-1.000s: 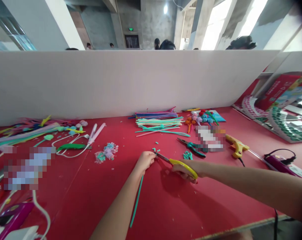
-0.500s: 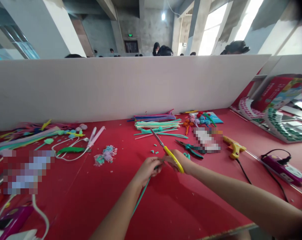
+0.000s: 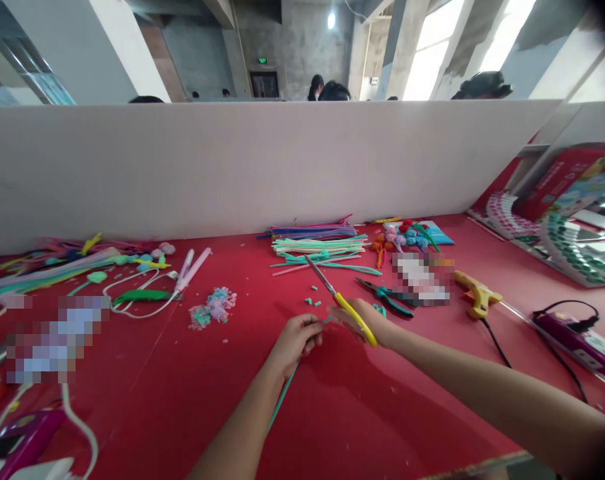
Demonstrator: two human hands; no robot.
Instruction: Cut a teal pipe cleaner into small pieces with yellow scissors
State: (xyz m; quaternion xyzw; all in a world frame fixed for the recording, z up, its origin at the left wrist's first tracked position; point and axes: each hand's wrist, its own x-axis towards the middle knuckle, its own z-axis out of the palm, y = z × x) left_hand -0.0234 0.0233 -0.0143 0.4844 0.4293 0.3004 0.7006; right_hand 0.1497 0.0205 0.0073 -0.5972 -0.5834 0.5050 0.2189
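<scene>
Pinched in my left hand [image 3: 297,341] is a green pipe cleaner [image 3: 285,395]; its long end hangs down along my forearm and a short tip pokes out toward the other hand. My right hand [image 3: 358,319] holds yellow-handled scissors [image 3: 353,312], whose blades point up and away to the left. The two hands are close together but apart, over the red table. Small green cut pieces [image 3: 313,302] lie just beyond them. Bundles of green and cream pipe cleaners [image 3: 319,247] lie farther back, near the scissor tips.
Pliers [image 3: 387,297], a yellow glue gun [image 3: 477,293] and a purple power strip [image 3: 577,339] lie on the right. On the left are fuzzy scraps [image 3: 213,309], a pink pen-like tool [image 3: 193,270] and more pipe cleaners [image 3: 52,270]. A white partition [image 3: 242,170] stands behind.
My hands have drawn slightly apart, and the green tip now shows between them. The camera view has shifted a little. The scissors are still in my right hand.
</scene>
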